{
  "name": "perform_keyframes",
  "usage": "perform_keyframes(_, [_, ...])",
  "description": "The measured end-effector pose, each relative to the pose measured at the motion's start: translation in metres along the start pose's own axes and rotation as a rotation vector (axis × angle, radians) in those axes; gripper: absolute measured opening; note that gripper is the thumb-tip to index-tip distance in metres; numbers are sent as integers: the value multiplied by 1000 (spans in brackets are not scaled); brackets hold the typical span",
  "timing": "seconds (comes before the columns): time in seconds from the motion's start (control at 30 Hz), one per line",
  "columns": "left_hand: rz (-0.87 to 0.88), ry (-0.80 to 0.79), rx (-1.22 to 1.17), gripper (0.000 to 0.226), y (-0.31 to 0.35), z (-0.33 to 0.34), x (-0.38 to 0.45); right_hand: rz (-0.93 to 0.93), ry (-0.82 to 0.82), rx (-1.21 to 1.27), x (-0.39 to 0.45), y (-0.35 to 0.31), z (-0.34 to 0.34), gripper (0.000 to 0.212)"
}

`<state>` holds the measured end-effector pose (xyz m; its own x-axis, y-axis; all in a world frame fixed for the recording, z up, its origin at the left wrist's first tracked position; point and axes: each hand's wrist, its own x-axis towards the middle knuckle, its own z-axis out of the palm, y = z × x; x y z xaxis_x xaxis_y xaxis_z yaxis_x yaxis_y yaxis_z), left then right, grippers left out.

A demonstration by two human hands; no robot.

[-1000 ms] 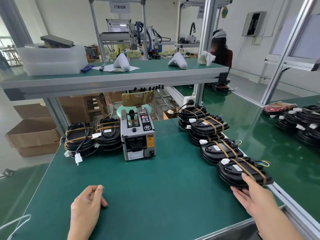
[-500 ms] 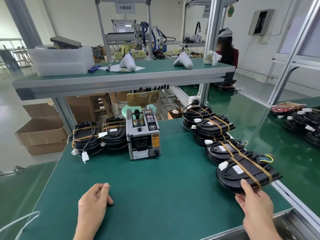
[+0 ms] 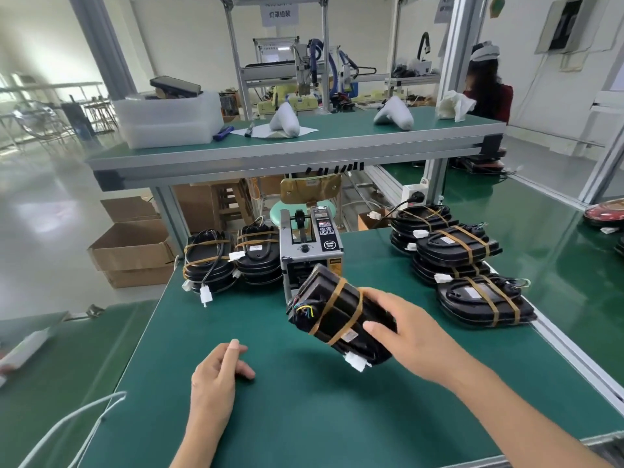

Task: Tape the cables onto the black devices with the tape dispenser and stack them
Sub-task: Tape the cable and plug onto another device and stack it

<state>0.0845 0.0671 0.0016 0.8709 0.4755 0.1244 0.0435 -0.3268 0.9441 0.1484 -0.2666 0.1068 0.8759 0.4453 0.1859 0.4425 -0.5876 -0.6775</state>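
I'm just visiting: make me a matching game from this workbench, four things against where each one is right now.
Things:
1. grey tape dispenser
2. black device bound with brown tape
3. left hand
4. white foam tray

Places:
A. on the upper shelf
B. resting on the green mat
C. held in the right hand
D. standing between the device stacks

Pairs: 1-D, 2-C, 3-B, 4-A

Single head-worn wide-angle view, looking forward and down.

The camera sits close above the green-matted workbench [image 3: 304, 417], both forearms entering from the bottom edge; farther off it takes in the raised aluminium-framed green shelf [image 3: 337, 143] and the workshop behind.
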Motion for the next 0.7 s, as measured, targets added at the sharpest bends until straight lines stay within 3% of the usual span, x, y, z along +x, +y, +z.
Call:
perform_keyframes(0.17, [50,-15,-147,49,-7,-4,1,-94,-237,-294,43,-21,17,54])
perform_keyframes(0.3, [63,-74,-142,62,-5,-5,1,-175,-314,-390,63,-33,36,57])
perform_keyframes(0.47, [67,-175,-30,51,-1,-4,-3,-213,-353,-384,75,-30,46,57])
perform_keyframes(0.7, [158,-305,127,41,4,-1,-4,-253,-384,-192,70,-15,52,60])
